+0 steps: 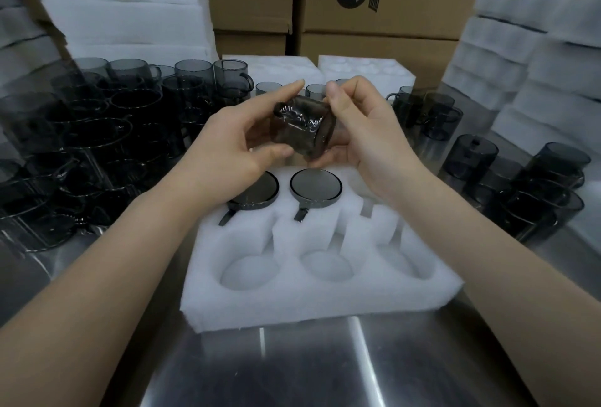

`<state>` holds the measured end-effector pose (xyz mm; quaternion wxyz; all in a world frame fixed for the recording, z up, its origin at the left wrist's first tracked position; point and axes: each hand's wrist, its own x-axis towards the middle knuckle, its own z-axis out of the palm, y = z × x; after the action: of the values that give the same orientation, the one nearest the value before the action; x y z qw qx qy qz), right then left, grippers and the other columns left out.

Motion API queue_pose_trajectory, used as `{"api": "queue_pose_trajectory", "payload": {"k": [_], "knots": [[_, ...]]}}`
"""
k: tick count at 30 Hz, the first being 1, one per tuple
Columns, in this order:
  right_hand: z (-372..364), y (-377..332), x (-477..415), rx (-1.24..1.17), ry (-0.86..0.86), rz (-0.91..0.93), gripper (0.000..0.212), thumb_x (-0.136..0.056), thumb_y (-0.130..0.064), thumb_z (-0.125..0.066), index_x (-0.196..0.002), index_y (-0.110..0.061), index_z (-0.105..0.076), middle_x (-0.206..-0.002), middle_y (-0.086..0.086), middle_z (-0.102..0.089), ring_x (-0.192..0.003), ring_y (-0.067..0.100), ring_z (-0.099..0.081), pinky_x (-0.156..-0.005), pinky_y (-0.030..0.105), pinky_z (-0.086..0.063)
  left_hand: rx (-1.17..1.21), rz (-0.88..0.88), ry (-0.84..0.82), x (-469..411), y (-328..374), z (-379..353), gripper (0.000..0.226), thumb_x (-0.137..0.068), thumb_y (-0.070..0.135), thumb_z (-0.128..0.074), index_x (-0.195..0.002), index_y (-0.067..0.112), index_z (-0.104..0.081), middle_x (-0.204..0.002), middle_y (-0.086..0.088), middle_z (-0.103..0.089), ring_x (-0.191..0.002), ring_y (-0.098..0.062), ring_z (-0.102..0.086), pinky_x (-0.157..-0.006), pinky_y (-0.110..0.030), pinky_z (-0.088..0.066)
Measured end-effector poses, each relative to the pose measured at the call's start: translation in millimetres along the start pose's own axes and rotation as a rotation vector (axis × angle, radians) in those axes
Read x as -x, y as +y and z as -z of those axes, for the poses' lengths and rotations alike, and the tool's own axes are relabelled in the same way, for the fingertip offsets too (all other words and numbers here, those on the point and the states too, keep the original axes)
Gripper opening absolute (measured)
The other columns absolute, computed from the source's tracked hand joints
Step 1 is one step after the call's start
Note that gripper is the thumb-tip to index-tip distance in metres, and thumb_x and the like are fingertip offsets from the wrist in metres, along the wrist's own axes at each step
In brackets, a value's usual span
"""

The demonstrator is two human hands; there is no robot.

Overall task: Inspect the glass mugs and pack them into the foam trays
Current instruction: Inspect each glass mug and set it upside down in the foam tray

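Smoked glass mug [302, 128] held on its side above foam tray [292, 296], left hand [240, 136] and right hand [364, 136] both gripping its body; likely rigid, slick, breakable: support the wall, not the handle

The mug [302, 128] I held was smoky grey glass; the foam tray [292, 302] was white, the cartons [400, 16] brown with black print.

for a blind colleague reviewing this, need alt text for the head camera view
A left hand and a right hand hold a smoky glass mug tilted on its side above a white foam tray on a steel table. Two packed mugs fill far pockets; three near pockets are empty. Loose mugs crowd both sides.
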<state>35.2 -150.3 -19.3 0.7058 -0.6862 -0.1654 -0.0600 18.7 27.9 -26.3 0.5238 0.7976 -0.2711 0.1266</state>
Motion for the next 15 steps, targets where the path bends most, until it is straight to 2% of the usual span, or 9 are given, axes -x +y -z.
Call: {"api": "queue_pose_trajectory", "payload": {"k": [2,5,7,8,10,12,15], "knots": [[-2,-1,0,-0.024,-0.017,-0.037,0.019,-0.100,-0.026,-0.052,-0.085,-0.017,-0.044,-0.094,0.018,-0.056,-0.066,0.031,-0.065,-0.050,0.033,-0.053,0.005,0.002,-0.005,1,4,-1,0.077,-0.081,-0.009,-0.070,-0.143,0.025,-0.041,-0.129,0.009,-0.059,-0.117,0.002,-0.058,-0.106,-0.021,-0.042],[-6,-4,1,-0.095,-0.047,-0.062,0.010,-0.100,-0.022,-0.050,-0.092,-0.017,-0.049,-0.088,0.009,-0.059,-0.066,0.021,-0.062,-0.052,0.031,-0.050,-0.002,-0.002,0.020,2,13,-6,0.084,-0.070,0.021,-0.079,-0.143,0.033,-0.039,-0.133,0.011,-0.057,-0.123,-0.001,-0.055,-0.111,-0.030,-0.040],[-9,-4,1,-0.117,-0.084,-0.059,0.009,-0.097,-0.024,-0.051,-0.101,-0.017,-0.055,-0.097,0.008,-0.062,-0.081,0.021,-0.062,-0.067,0.039,-0.054,-0.013,0.016,0.079,2,17,-10,0.087,-0.066,0.032,-0.081,-0.143,0.035,-0.040,-0.132,0.013,-0.058,-0.123,-0.001,-0.054,-0.110,-0.032,-0.040],[-10,-3,1,-0.111,-0.102,-0.058,0.016,-0.093,-0.026,-0.053,-0.105,-0.017,-0.057,-0.103,0.009,-0.063,-0.089,0.024,-0.061,-0.077,0.047,-0.052,-0.026,0.024,0.113,2,18,-12,0.088,-0.066,0.033,-0.083,-0.144,0.033,-0.042,-0.131,0.015,-0.058,-0.121,0.002,-0.055,-0.110,-0.029,-0.040],[-13,-3,2,-0.028,-0.122,-0.045,0.028,-0.083,-0.032,-0.059,-0.108,-0.020,-0.057,-0.106,0.005,-0.065,-0.095,0.025,-0.061,-0.086,0.051,-0.050,-0.085,0.021,0.157,1,19,-15,0.087,-0.070,0.027,-0.085,-0.146,0.028,-0.042,-0.128,0.021,-0.057,-0.116,0.013,-0.052,-0.105,-0.015,-0.039],[-15,-2,4,0.062,-0.137,-0.016,0.033,-0.079,-0.034,-0.064,-0.110,-0.024,-0.056,-0.107,0.000,-0.065,-0.099,0.020,-0.063,-0.092,0.054,-0.050,-0.164,0.004,0.174,1,20,-16,0.083,-0.072,0.022,-0.082,-0.145,0.026,-0.044,-0.119,0.026,-0.056,-0.107,0.022,-0.050,-0.094,-0.001,-0.036],[-15,-3,6,0.093,-0.132,-0.004,0.039,-0.081,-0.032,-0.066,-0.116,-0.020,-0.054,-0.110,-0.003,-0.065,-0.104,0.013,-0.065,-0.096,0.045,-0.052,-0.241,-0.049,0.173,3,22,-16,0.075,-0.072,0.016,-0.082,-0.140,0.023,-0.051,-0.115,0.020,-0.060,-0.107,0.014,-0.053,-0.091,0.000,-0.036]]}}
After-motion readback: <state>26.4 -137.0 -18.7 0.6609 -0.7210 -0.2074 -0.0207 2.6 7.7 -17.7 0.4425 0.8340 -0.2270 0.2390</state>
